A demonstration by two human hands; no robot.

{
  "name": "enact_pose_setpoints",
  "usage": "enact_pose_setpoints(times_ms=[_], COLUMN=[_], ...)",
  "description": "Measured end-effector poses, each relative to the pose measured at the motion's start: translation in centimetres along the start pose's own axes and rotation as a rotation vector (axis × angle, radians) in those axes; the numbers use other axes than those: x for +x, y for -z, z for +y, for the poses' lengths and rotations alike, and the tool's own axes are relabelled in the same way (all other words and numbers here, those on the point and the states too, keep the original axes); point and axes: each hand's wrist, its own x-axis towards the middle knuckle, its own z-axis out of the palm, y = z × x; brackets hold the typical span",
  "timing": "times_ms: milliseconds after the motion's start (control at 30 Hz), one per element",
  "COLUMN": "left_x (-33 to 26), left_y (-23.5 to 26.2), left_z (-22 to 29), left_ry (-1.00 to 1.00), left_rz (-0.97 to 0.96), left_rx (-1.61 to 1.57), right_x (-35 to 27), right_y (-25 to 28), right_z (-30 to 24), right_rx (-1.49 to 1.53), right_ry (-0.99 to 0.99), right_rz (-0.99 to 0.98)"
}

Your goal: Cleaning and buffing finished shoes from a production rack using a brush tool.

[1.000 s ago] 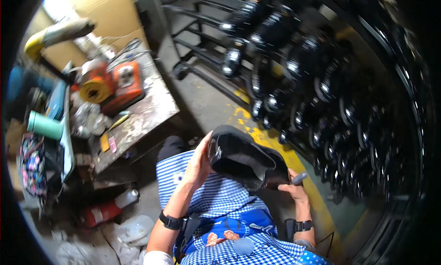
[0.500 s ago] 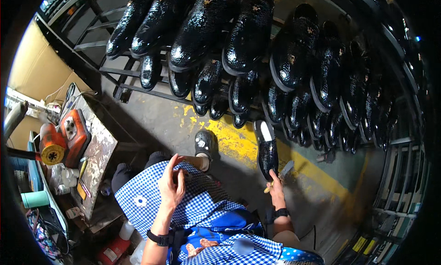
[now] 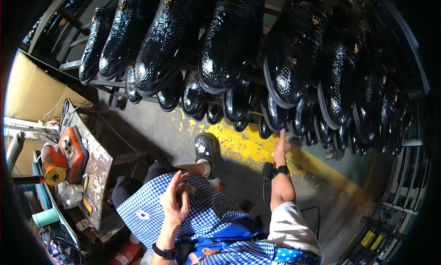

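Along the far side, glossy black shoes (image 3: 227,49) sit in tiers on a metal rack (image 3: 71,64), toes pointing to the near side. Right hand (image 3: 282,145): arm extended far, fingers blurred near the toes of the lower shoes; cannot tell whether it grips or touches one. Left hand (image 3: 174,205): raised over the blue-and-white checked apron (image 3: 154,191), fingers loosely parted, nothing held. At left: worn tabletop (image 3: 98,166) carrying an orange device (image 3: 73,148). Floor (image 3: 147,122): yellow stripe (image 3: 243,143), dark clog (image 3: 203,148) just to its left
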Motion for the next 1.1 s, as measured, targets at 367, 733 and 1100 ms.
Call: enact_pose_setpoints(times_ms=[367, 733, 1100], left_x=[0.3, -0.5, -2.0], left_y=[0.9, 1.1, 2.3], left_z=[0.3, 0.4, -0.3], left_ry=[0.018, 0.064, 0.090], left_rz=[-0.005, 0.016, 0.086], left_rx=[0.125, 0.042, -0.085], right_x=[2.4, -7.5, -20.8], right_y=[-1.5, 10.5, 23.3], right_z=[-0.8, -3.4, -2.8], right_rx=[0.505, 0.422, 0.442], right_ry=[-0.695, -0.573, -0.841], right_rz=[-0.271, -0.492, -0.667])
